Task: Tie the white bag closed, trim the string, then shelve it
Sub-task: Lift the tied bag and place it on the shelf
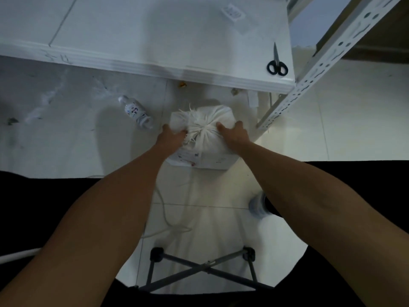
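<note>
A stuffed white bag [209, 140] stands on the floor below the table, its neck gathered into a frayed tuft at the top. My left hand [171, 136] grips the bag's left side and my right hand [234, 135] grips its right side, close to the gathered neck. A white string [164, 214] trails loosely over the floor tiles towards me. Black-handled scissors [276, 63] lie shut on the near right corner of the white table [155, 41], away from both hands.
A plastic bottle [136, 113] lies on the floor left of the bag. A white perforated metal shelf post [309, 76] rises at the right. A folding stool frame [202, 269] crosses below me. A shoe [257, 206] shows at the right.
</note>
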Tool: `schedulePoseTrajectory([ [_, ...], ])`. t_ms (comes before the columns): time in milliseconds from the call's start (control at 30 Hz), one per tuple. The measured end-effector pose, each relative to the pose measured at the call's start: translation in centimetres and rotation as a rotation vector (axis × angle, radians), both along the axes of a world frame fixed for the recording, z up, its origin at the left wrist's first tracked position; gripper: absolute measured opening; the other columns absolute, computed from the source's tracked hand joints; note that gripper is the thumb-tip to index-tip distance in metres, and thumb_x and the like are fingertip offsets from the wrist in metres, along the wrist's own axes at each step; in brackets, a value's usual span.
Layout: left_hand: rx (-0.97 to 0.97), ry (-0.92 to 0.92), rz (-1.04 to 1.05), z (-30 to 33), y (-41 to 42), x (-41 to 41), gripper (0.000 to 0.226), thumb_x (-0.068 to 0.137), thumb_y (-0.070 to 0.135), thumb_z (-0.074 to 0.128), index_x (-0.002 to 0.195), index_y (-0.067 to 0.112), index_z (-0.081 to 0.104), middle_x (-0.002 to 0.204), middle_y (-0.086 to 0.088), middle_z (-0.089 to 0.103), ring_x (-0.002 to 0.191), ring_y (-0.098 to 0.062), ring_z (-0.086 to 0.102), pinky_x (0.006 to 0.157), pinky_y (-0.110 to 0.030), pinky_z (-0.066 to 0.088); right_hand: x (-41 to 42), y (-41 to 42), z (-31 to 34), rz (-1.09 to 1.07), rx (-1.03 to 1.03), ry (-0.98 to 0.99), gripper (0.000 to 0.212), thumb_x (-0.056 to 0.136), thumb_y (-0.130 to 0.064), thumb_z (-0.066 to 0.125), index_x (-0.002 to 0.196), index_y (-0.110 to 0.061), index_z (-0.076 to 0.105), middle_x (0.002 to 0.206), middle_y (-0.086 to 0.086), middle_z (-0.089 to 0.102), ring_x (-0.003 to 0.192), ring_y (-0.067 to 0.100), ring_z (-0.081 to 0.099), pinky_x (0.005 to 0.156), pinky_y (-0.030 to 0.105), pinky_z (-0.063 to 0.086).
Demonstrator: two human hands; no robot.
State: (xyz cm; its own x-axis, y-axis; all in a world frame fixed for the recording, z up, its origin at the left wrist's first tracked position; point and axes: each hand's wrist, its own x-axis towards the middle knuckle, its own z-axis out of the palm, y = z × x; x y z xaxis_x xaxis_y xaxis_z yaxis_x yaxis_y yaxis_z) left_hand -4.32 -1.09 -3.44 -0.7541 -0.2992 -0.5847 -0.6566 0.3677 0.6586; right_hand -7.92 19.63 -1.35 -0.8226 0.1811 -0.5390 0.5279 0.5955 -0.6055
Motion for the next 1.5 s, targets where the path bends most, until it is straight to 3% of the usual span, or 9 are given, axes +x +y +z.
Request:
schedulePoseTrajectory([
  [200,0.057,0.063,0.034,1.2,-0.8,0.2,0.065,0.078,0.055,0.063,0.129,0.016,0.050,0.115,-0.003,0.059,0.098,-0.023,0.060,0.085,-0.033,0.049,-0.1,1.0,1.1,-0.043,-0.115,0.013,0.079,0.084,-0.059,0.061,0.138,-0.005,0.045,0.136,0.016,0.054,0.122,0.036,0.054,0.099,0.043,0.044],
  [433,0.140,0.119,0.067,8.9,-2.4,-0.3,0.063,0.070,0.057,0.054,0.117,0.017,0.061,0.116,-0.010,0.066,0.100,-0.029,0.064,0.093,-0.042,0.053,0.3,2.6,6.8,-0.024,-0.186,0.106,0.081,0.076,-0.072,0.053,0.129,-0.010,0.056,0.128,0.010,0.061,0.115,0.032,0.058,0.103,0.050,0.045],
  [533,0.191,0.159,0.089,13.8,-3.1,-0.3,0.036,0.089,0.046,0.053,0.107,0.017,0.062,0.097,-0.007,0.066,0.075,-0.022,0.061,0.065,-0.027,0.050,0.4,3.4,10.8,-0.068,-0.227,0.216,0.072,0.077,-0.070,0.054,0.119,-0.012,0.058,0.118,0.007,0.064,0.107,0.028,0.061,0.100,0.049,0.048],
  [600,0.239,0.169,0.080,16.4,-3.8,-0.2,0.037,0.090,0.045,0.056,0.107,0.012,0.064,0.093,-0.009,0.064,0.069,-0.021,0.058,0.058,-0.025,0.044,0.5,3.9,13.6,-0.107,-0.262,0.271,0.062,0.082,-0.067,0.055,0.112,-0.013,0.058,0.111,0.004,0.063,0.103,0.026,0.061,0.098,0.047,0.049],
  [867,0.313,0.315,0.090,27.2,-3.6,-1.1,0.034,0.084,0.036,0.065,0.104,0.008,0.066,0.095,-0.013,0.066,0.075,-0.025,0.062,0.065,-0.030,0.051,-1.9,4.9,22.4,-0.278,-0.543,0.375,0.087,0.061,-0.077,0.060,0.124,-0.018,0.064,0.124,0.001,0.068,0.108,0.027,0.065,0.101,0.047,0.049],
  [1133,0.501,0.523,0.280,32.6,-1.1,-1.8,0.048,0.074,0.040,0.066,0.115,0.015,0.067,0.114,-0.007,0.069,0.093,-0.021,0.062,0.077,-0.031,0.046,-1.0,3.8,30.3,-0.207,-0.663,0.685,0.026,0.095,-0.040,0.051,0.108,-0.028,0.069,0.112,-0.006,0.069,0.105,0.015,0.063,0.099,0.039,0.049],
  [1233,0.536,0.562,0.347,34.3,0.3,-2.2,0.036,0.072,0.042,0.067,0.101,0.022,0.071,0.110,-0.006,0.070,0.095,-0.025,0.064,0.080,-0.031,0.048,-0.9,3.0,31.6,-0.137,-0.630,0.781,0.025,0.097,-0.035,0.048,0.119,-0.034,0.062,0.111,-0.019,0.063,0.108,0.009,0.058,0.102,0.033,0.042],
  [1333,0.483,0.565,0.335,35.3,0.6,-2.5,0.044,0.067,0.047,0.066,0.105,0.026,0.071,0.114,-0.004,0.069,0.107,-0.028,0.062,0.100,-0.042,0.047,-1.6,3.0,32.1,-0.130,-0.625,0.774,0.037,0.092,-0.042,0.052,0.127,-0.034,0.059,0.121,-0.015,0.063,0.116,0.014,0.057,0.110,0.041,0.040],
  [1500,0.430,0.589,0.279,34.8,0.6,-3.8,0.039,0.071,0.048,0.063,0.105,0.029,0.067,0.116,-0.002,0.067,0.108,-0.027,0.061,0.103,-0.048,0.046,-2.2,3.2,32.9,-0.098,-0.619,0.722,0.036,0.097,-0.027,0.051,0.133,-0.026,0.056,0.113,-0.010,0.059,0.111,0.017,0.055,0.099,0.034,0.042],
])
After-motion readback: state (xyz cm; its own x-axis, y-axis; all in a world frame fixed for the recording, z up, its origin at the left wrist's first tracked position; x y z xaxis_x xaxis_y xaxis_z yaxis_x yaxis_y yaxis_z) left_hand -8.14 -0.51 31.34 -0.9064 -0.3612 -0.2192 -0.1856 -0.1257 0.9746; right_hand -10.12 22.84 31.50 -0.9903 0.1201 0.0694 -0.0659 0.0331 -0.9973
